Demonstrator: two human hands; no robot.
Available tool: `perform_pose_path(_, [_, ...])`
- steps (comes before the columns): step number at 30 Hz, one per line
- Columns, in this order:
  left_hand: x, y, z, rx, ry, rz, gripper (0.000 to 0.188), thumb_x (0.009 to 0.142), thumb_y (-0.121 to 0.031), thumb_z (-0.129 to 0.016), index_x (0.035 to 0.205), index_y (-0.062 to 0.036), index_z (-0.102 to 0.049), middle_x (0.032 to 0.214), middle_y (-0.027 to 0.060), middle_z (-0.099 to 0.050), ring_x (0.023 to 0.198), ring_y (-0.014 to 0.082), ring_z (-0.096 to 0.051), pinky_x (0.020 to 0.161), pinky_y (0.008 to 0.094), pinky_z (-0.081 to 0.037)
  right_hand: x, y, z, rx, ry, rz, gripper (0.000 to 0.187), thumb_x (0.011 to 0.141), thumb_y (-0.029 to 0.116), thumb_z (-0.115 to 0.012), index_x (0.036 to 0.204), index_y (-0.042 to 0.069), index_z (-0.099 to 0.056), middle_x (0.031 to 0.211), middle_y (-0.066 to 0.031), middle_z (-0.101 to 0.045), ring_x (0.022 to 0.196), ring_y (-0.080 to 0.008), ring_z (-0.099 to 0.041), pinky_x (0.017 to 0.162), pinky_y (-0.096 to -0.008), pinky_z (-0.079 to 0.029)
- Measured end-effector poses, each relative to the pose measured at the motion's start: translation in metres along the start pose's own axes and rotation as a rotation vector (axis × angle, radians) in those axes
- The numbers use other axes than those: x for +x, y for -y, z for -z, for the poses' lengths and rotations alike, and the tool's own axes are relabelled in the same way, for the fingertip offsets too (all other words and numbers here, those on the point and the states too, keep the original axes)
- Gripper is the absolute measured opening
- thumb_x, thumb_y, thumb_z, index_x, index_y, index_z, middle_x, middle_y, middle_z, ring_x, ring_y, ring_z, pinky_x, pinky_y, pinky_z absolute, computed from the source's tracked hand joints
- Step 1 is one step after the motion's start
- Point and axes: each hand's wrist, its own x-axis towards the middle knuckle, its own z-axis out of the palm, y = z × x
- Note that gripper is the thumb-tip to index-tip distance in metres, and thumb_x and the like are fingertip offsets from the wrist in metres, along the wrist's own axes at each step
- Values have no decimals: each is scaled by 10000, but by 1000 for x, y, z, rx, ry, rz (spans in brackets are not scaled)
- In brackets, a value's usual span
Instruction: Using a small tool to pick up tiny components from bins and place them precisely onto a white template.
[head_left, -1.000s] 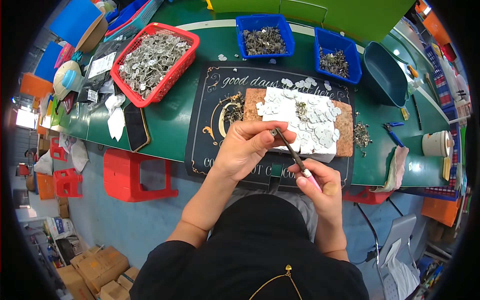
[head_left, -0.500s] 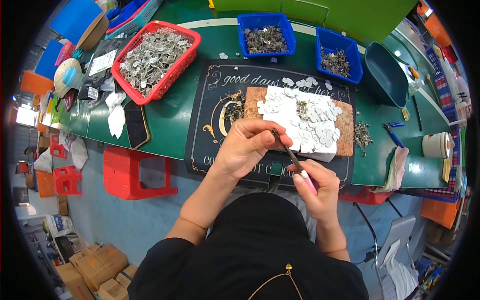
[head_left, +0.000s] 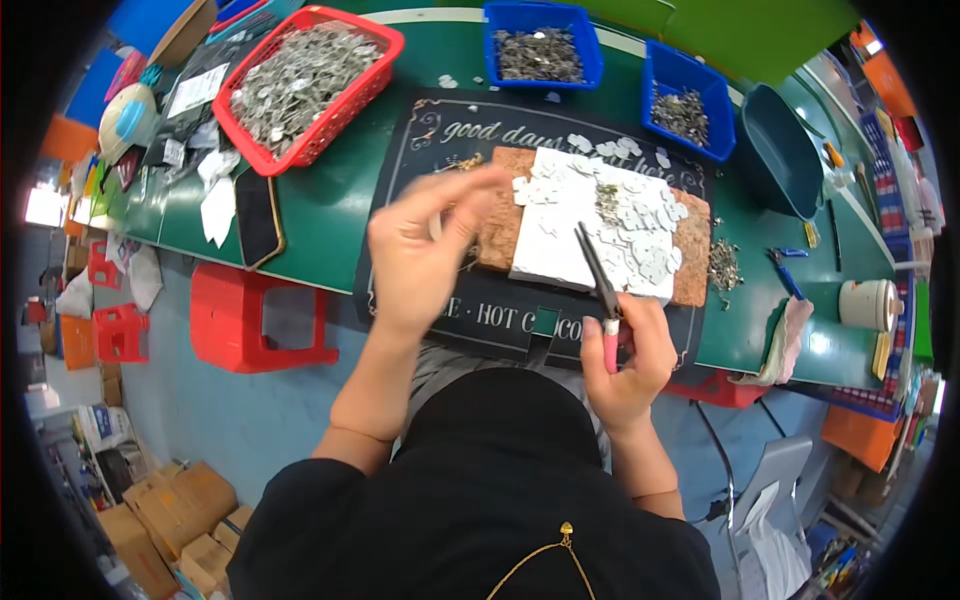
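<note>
My right hand (head_left: pixel 640 355) grips dark, slim tweezers (head_left: pixel 597 262) with a pink grip, their tips pointing away over the white block. My left hand (head_left: pixel 415 250) is raised over the left part of the dark printed mat (head_left: pixel 640 335). Its fingers are smeared by motion, so whether they hold anything is unclear. The white block (head_left: pixel 550 250) rests on reddish-brown bricks (head_left: pixel 692 250) that show at both sides. Many flat white pieces (head_left: pixel 650 222) cover its right part, around a small heap of tiny metallic parts (head_left: pixel 607 200).
A red basket (head_left: pixel 290 160) full of small greyish pieces stands far left, beside a phone (head_left: pixel 260 220). Two blue bins (head_left: pixel 545 80) with small metallic parts are at the back. A dark green basin (head_left: pixel 780 150), blue-handled pliers (head_left: pixel 788 270) and a lidded white pot (head_left: pixel 868 304) lie right.
My left hand has moved left, away from the tweezers' tips. My right hand has turned the tweezers so they point more directly away. The view has shifted slightly.
</note>
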Motion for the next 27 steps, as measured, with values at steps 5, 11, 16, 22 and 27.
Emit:
perform_pose_path(5, [14,31,6,776,-26,-318,217,793,-93,-619,1004,-79,-668,946,32,-643,970,266,-482,884,347,-373,-12,-22,24,17,-78,-205,236,763,-53,-591,992,-71,-538,867,-82,-546,717,-100,-493,619,-193,-405])
perform_pose_path(11, [15,6,-24,671,124,-385,214,718,-40,-657,929,-77,-673,896,19,-622,927,224,-475,818,329,-396,-13,-35,36,44,-236,-246,194,753,-17,-624,935,-47,-563,732,-27,-471,562,-64,-384,477,-192,-291])
perform_pose_path(16, [30,12,-67,703,284,-512,209,699,-44,-670,902,-93,-669,892,2,-596,927,235,-467,812,344,-401,-17,-31,39,162,-130,-276,271,808,-34,-577,1070,-62,-515,991,-85,-559,793,-82,-493,695,-186,-405])
perform_pose_path(22, [34,7,-64,756,337,-561,160,663,-70,-697,812,-88,-639,909,-5,-589,921,240,-465,793,340,-402,-17,-36,40,184,-134,-300,276,805,-39,-575,1072,-60,-509,995,-100,-560,797,-95,-495,706,-199,-413])
perform_pose_path(27, [34,9,-50,609,274,-480,139,674,-36,-693,808,-51,-655,817,50,-638,791,216,-529,670,296,-429,-14,-36,38,176,-130,-315,271,795,-47,-578,1059,-59,-517,976,-94,-564,785,-92,-494,695,-201,-413])
